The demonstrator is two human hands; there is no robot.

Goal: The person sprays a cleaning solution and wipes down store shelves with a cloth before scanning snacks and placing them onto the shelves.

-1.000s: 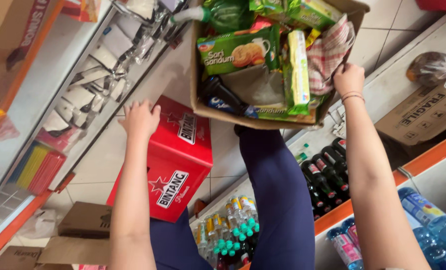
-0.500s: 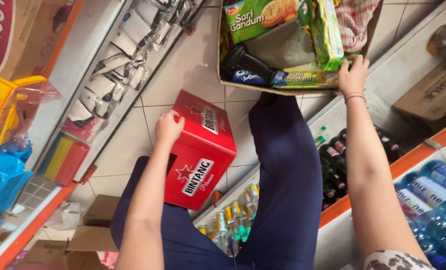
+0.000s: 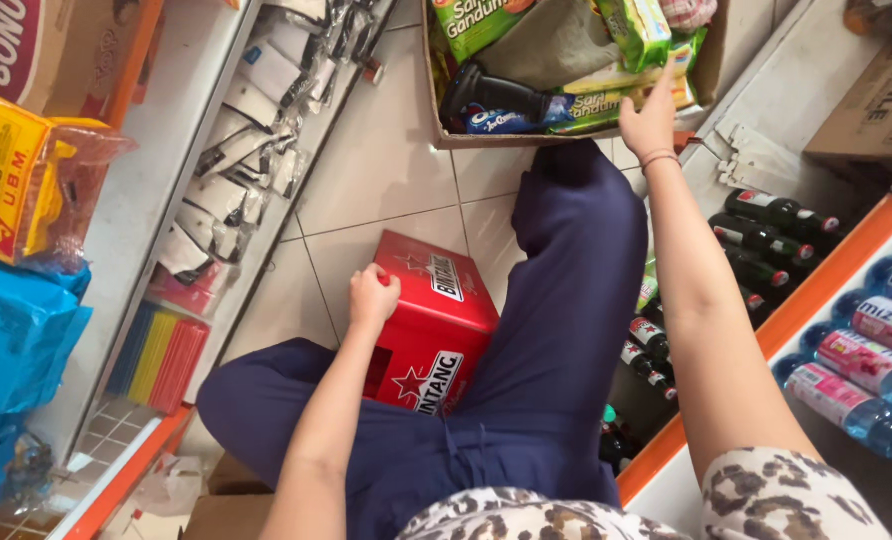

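Left hand (image 3: 373, 297): fingers curled into a loose fist, knuckles resting on the top left edge of the red carton (image 3: 434, 322). Whether the fingers hook under the edge cannot be told. The carton sits on the tiled floor (image 3: 386, 170), between the person's knees, at about 6 o'clock from the open cardboard box (image 3: 444, 110).

Right hand (image 3: 650, 120): arm stretched forward to roughly 1 o'clock, fingers extended and partly spread, thumb apart. Palm lies against the near front edge of the cardboard box, touching the green snack packets (image 3: 606, 100) at its rim. No closed grip visible; the hand presses or rests rather than clasps.

The box holds green biscuit packs and a dark handheld scanner (image 3: 491, 90). At 3 o'clock from the right forearm, dark glass bottles (image 3: 766, 235) lie on a low shelf; at 9 o'clock from the left hand, white packets (image 3: 241, 150) hang along the shelving.
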